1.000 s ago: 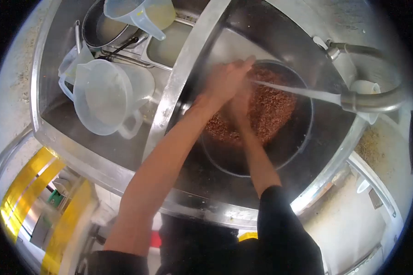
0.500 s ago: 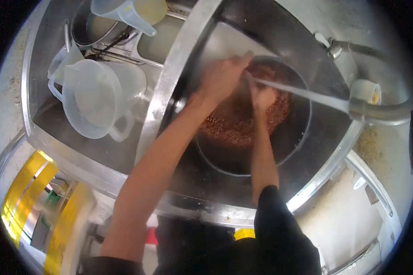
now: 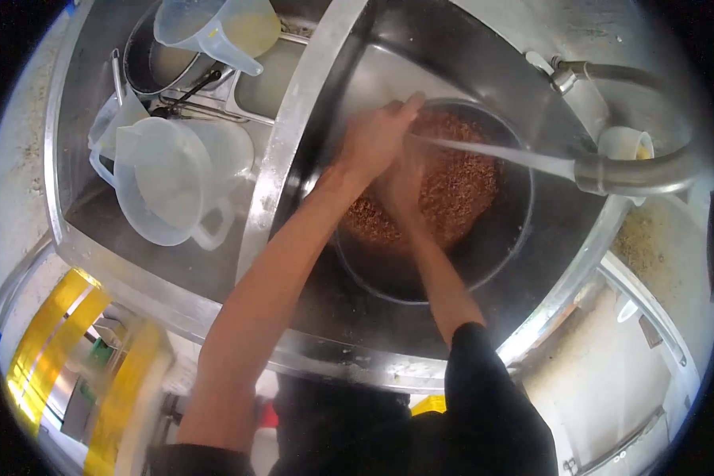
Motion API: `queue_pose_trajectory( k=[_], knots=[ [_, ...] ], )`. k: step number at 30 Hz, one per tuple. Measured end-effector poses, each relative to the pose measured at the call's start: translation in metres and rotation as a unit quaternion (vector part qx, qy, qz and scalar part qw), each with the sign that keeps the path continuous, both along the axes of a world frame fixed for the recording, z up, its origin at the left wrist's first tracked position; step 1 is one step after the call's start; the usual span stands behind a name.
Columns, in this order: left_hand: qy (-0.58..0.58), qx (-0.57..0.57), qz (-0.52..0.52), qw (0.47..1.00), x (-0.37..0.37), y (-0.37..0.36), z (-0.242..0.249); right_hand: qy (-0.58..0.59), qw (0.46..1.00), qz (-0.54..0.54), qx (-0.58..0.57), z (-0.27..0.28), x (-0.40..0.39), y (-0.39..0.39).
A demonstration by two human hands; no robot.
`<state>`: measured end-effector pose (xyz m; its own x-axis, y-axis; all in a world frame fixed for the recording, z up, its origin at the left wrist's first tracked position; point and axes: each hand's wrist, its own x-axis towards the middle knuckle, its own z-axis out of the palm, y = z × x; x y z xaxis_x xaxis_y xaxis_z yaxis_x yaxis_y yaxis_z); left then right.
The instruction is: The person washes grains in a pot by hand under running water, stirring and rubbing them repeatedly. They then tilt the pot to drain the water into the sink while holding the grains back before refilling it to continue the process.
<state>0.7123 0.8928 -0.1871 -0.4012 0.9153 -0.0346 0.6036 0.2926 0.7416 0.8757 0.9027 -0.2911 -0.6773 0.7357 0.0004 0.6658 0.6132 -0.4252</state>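
A large round black pot (image 3: 420, 300) stands in the right sink basin, with reddish-brown grains (image 3: 460, 178) inside. Water runs in a stream from the metal tap (image 3: 611, 173) toward my hands. My left hand (image 3: 377, 139) is at the pot's upper left rim, its thumb side up; what its fingers touch is hidden. Close beside it, over the grains, my right hand (image 3: 402, 178) is blurred, and its fingers cannot be made out.
In the left basin are a clear plastic jug (image 3: 163, 182), another measuring jug (image 3: 226, 40), a dark pan (image 3: 143, 63) and a metal tray (image 3: 271, 79). A metal divider (image 3: 274, 174) separates the basins. A white cup (image 3: 623, 143) hangs by the tap.
My right hand has moved left, out of the middle of the pot and closer to my left hand. More of the grains show on the right side. My left hand has shifted slightly left.
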Motion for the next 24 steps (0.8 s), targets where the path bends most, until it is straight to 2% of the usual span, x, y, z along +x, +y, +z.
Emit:
queue_pose_trajectory(
  k=[2,3,4,6,8,9,10,11,12,14,15,16,17,19,20,22,23,24],
  knots=[
    [0.012,-0.008,-0.011,1.0,-0.002,0.0,0.004,-0.145,0.969,0.199,-0.021,0.026,0.031,-0.001],
    [0.013,-0.009,-0.009,1.0,-0.001,-0.002,0.006,-0.229,0.945,0.213,0.091,0.016,0.041,0.014],
    [0.027,-0.015,-0.013,0.999,-0.001,-0.002,0.008,-0.225,0.945,0.216,0.096,-0.002,0.038,0.024],
    [0.042,-0.019,-0.015,0.999,-0.003,0.002,0.008,-0.028,0.998,0.008,0.064,-0.009,0.01,0.051],
    [0.045,-0.02,-0.021,0.999,-0.003,0.002,0.01,-0.048,0.997,-0.014,0.061,-0.014,-0.011,0.032],
    [0.047,-0.019,-0.025,0.998,-0.006,0.005,0.01,-0.05,0.995,0.083,-0.002,0.004,-0.012,0.017],
    [-0.005,-0.043,-0.019,0.999,-0.004,0.004,0.01,-0.057,0.979,0.182,-0.071,0.026,-0.002,0.001],
    [-0.056,-0.065,-0.011,0.996,-0.002,0.002,0.012,-0.023,0.966,0.209,-0.148,0.045,0.016,-0.002],
    [-0.052,-0.059,-0.009,0.997,-0.004,0.004,0.011,-0.021,0.967,0.211,-0.142,0.052,0.037,0.009],
    [0.022,-0.033,-0.009,0.999,-0.003,0.002,0.009,-0.155,0.941,0.299,-0.044,0.063,0.064,0.03],
    [0.024,-0.032,-0.001,0.999,-0.005,0.001,0.012,-0.153,0.939,0.306,-0.041,0.061,0.057,0.036],
    [0.021,-0.043,-0.012,0.999,-0.004,0.0,0.013,-0.096,0.971,0.187,-0.116,0.053,0.045,0.044],
    [0.017,-0.056,-0.026,0.998,-0.005,0.0,0.016,-0.036,0.979,0.06,-0.19,0.045,0.028,0.05],
    [-0.003,-0.039,-0.015,0.999,-0.001,0.0,0.006,0.09,0.947,0.06,-0.302,-0.025,-0.001,0.03],
    [-0.014,-0.013,-0.006,1.0,-0.002,0.001,0.0,0.088,0.946,0.056,-0.308,-0.021,-0.007,0.006],
    [0.009,-0.021,-0.017,1.0,-0.002,-0.001,-0.001,0.041,0.945,0.178,-0.271,0.009,-0.01,-0.034],
    [0.037,-0.02,-0.021,0.999,-0.002,0.0,-0.001,0.038,0.945,0.176,-0.272,0.032,0.001,-0.036],
    [0.034,-0.018,-0.02,0.999,0.0,0.0,-0.001,-0.081,0.92,0.305,-0.233,0.059,0.017,-0.034]
  ],
)
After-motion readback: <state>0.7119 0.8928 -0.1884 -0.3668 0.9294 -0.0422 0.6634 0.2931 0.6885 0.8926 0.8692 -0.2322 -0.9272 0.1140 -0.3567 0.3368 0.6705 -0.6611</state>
